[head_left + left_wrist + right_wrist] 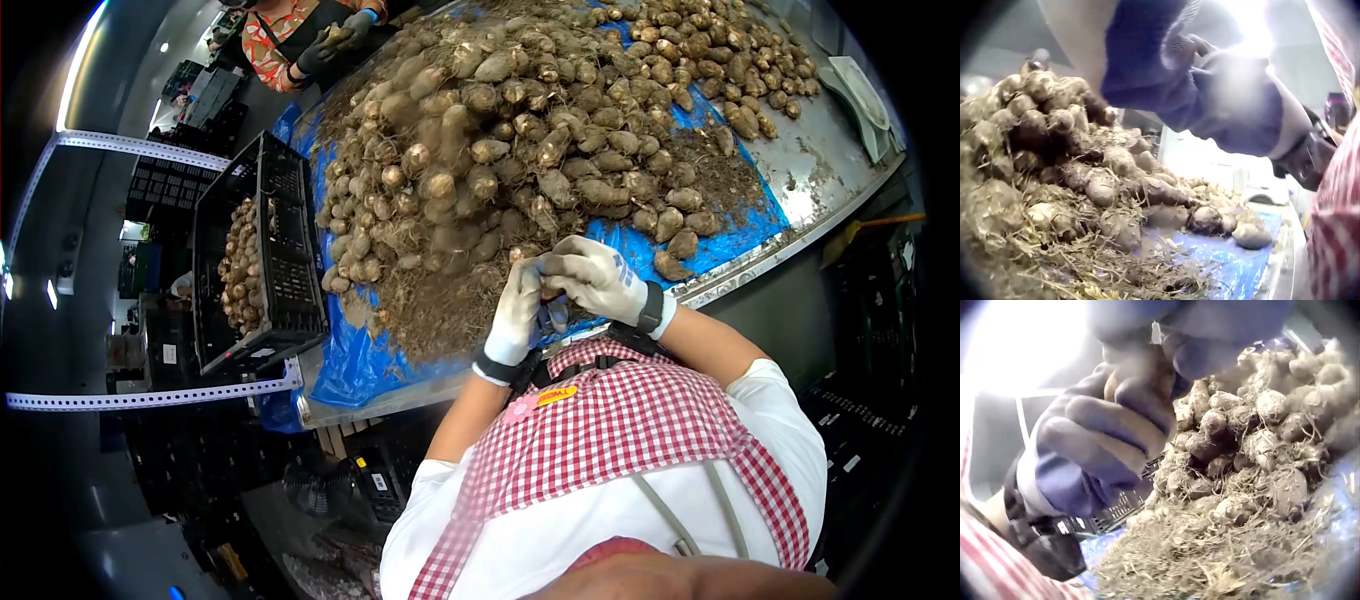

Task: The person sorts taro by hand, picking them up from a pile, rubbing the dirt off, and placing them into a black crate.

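Observation:
Both gloved hands meet in front of the chest, at the near edge of the taro heap (500,130). My left hand (515,312) curls its fingers around a small brown taro (1110,386), mostly hidden by the gloves. Across from it, my right hand (598,278) bends its fingertips onto the same taro, close against the left fingers. In the left wrist view the right glove (1235,103) shows its purple palm side. The right wrist view has the left glove (1100,428) with its fingers wrapped inward. Hairy, soil-covered taros and loose roots lie just beyond the hands.
A blue plastic sheet (345,365) covers part of the metal table (800,165). On the left stands a black crate (292,250) with taros inside. Another person (280,45) in dark gloves works at the far left. A pale tray-like object (858,100) sits at the right edge.

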A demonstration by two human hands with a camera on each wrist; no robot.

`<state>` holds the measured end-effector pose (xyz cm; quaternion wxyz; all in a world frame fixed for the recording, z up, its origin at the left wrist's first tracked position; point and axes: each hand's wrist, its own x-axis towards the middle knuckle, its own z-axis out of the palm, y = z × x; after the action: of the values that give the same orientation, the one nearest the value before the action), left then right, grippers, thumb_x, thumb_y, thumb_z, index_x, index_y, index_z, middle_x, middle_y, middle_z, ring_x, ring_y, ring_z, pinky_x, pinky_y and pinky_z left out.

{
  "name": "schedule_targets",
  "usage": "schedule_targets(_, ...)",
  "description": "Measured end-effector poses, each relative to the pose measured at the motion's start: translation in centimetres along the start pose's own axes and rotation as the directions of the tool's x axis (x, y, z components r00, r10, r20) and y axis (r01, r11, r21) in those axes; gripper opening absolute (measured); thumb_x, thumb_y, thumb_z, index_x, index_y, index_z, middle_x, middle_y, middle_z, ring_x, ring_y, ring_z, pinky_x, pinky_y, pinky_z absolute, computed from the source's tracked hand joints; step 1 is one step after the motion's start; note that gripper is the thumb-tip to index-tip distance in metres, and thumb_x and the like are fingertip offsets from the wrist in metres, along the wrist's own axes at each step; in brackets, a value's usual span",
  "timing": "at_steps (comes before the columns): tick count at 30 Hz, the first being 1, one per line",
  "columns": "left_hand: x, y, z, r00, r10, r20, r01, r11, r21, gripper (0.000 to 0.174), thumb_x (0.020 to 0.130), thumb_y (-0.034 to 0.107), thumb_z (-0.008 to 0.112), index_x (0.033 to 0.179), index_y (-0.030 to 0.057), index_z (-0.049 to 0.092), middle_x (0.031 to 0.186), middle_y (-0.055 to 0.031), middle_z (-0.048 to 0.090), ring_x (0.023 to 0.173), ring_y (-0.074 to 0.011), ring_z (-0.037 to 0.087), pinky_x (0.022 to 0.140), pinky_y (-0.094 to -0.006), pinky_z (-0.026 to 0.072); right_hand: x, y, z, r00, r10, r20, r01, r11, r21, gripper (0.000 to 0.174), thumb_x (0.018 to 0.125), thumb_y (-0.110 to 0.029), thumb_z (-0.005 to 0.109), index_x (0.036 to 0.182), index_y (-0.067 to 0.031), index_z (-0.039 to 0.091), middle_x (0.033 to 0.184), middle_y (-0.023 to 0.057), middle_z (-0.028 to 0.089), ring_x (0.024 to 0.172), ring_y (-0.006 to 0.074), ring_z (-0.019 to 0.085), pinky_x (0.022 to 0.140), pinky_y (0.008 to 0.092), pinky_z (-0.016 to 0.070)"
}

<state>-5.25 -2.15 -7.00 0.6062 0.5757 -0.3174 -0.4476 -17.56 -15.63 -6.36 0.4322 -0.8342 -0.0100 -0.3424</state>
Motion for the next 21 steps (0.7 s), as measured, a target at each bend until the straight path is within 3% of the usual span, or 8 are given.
schedule_targets(1, -0.8, 1.0, 0.0, 0.989, -0.105, 0.101, 0.125, 0.967, -0.22, 0.053, 0.098, 0.052, 0.044, 0.114, 0.0015, 0.049, 0.105, -0.01, 0.059, 0.075, -0.0125, 0.055, 0.055, -0.0254, 0.0464, 0.6, -0.8, 0.2, 0.995, -0.057, -0.077, 0.049, 0.994, -0.093, 0.018, 0.089, -0.016, 0.065, 0.1, -0.0022, 0.064, 0.082, 0.0174, 0.06, 0.075, 0.0348, 0.06, 0.064, 0.0382, 0.0494)
schedule_targets(6, -0.9, 1.5, 2.4, 0.979, 0.069, -0.19, -0.026, 0.976, 0.218, 0.037, 0.1, 0.03, 0.047, 0.123, 0.0012, 0.047, 0.101, -0.0086, 0.06, 0.075, -0.0101, 0.055, 0.058, -0.0214, 0.0455, 1.3, 0.6, -0.1, 0.888, 0.433, -0.153, -0.428, 0.901, 0.07, 0.024, 0.093, -0.017, 0.057, 0.082, 0.0035, 0.053, 0.067, 0.0221, 0.053, 0.058, 0.0324, 0.058, 0.052, 0.0393, 0.0426)
schedule_targets(8, -0.5, 0.1, 1.2, 0.964, 0.216, -0.154, -0.178, 0.958, 0.226, 0.04, 0.099, 0.03, 0.048, 0.126, 0.0006, 0.047, 0.104, -0.0088, 0.06, 0.076, -0.0108, 0.056, 0.06, -0.0228, 0.0471, 0.8, 0.2, -0.9, 0.635, 0.766, 0.103, -0.769, 0.614, 0.175, 0.03, 0.096, -0.023, 0.054, 0.083, 0.0034, 0.053, 0.067, 0.0201, 0.054, 0.06, 0.0297, 0.059, 0.054, 0.0391, 0.0431)
schedule_targets(10, -0.8, 2.3, 1.1, 0.988, 0.08, -0.132, -0.074, 0.996, 0.046, 0.045, 0.099, 0.034, 0.048, 0.128, -0.0004, 0.045, 0.109, -0.01, 0.061, 0.082, -0.0105, 0.058, 0.065, -0.0233, 0.0482, -0.7, 2.6, -0.7, 0.71, 0.703, 0.052, -0.698, 0.711, -0.085, 0.031, 0.096, -0.026, 0.054, 0.086, 0.0029, 0.054, 0.064, 0.0159, 0.055, 0.065, 0.026, 0.061, 0.059, 0.0392, 0.0474)
schedule_targets(11, -0.7, 2.1, 0.7, 0.989, 0.064, -0.132, -0.056, 0.997, 0.061, 0.045, 0.099, 0.033, 0.05, 0.128, -0.0007, 0.045, 0.11, -0.0101, 0.061, 0.082, -0.0107, 0.058, 0.065, -0.0232, 0.0482, -1.2, 2.9, -1.0, 0.599, 0.792, 0.119, -0.798, 0.602, 0.009, 0.029, 0.095, -0.027, 0.055, 0.098, 0.0012, 0.06, 0.08, 0.0155, 0.062, 0.077, 0.0254, 0.062, 0.069, 0.0366, 0.0505)
schedule_targets(14, -0.8, 1.0, -0.1, 0.991, 0.065, -0.12, -0.059, 0.997, 0.05, 0.043, 0.098, 0.028, 0.053, 0.128, -0.0012, 0.044, 0.109, -0.0096, 0.061, 0.082, -0.0108, 0.058, 0.065, -0.0231, 0.048, -1.1, 2.5, -0.6, 0.902, 0.397, -0.171, -0.359, 0.908, 0.216, 0.032, 0.093, -0.027, 0.058, 0.11, -0.0008, 0.062, 0.1, 0.0166, 0.062, 0.091, 0.0267, 0.06, 0.081, 0.0346, 0.0494)
schedule_targets(18, -0.5, -0.1, -0.4, 0.986, 0.153, -0.059, -0.152, 0.988, 0.022, 0.041, 0.095, 0.017, 0.057, 0.128, -0.002, 0.044, 0.109, -0.0088, 0.059, 0.083, -0.0087, 0.055, 0.069, -0.022, 0.0473, 0.3, -0.4, -1.9, 0.995, 0.095, 0.031, -0.094, 0.995, -0.039, 0.035, 0.089, -0.022, 0.065, 0.118, -0.0025, 0.061, 0.109, 0.0171, 0.059, 0.098, 0.0304, 0.057, 0.084, 0.0352, 0.0478)
schedule_targets(21, -0.8, 0.4, -0.1, 0.99, 0.116, -0.078, -0.117, 0.993, -0.014, 0.04, 0.094, 0.012, 0.057, 0.129, -0.0026, 0.043, 0.112, -0.0091, 0.057, 0.089, -0.0076, 0.051, 0.08, -0.0241, 0.0464, 0.1, -1.2, -0.8, 0.991, 0.002, -0.132, -0.007, 0.999, -0.042, 0.027, 0.084, -0.018, 0.069, 0.104, -0.0019, 0.063, 0.096, 0.0155, 0.058, 0.088, 0.0323, 0.057, 0.074, 0.038, 0.0472)
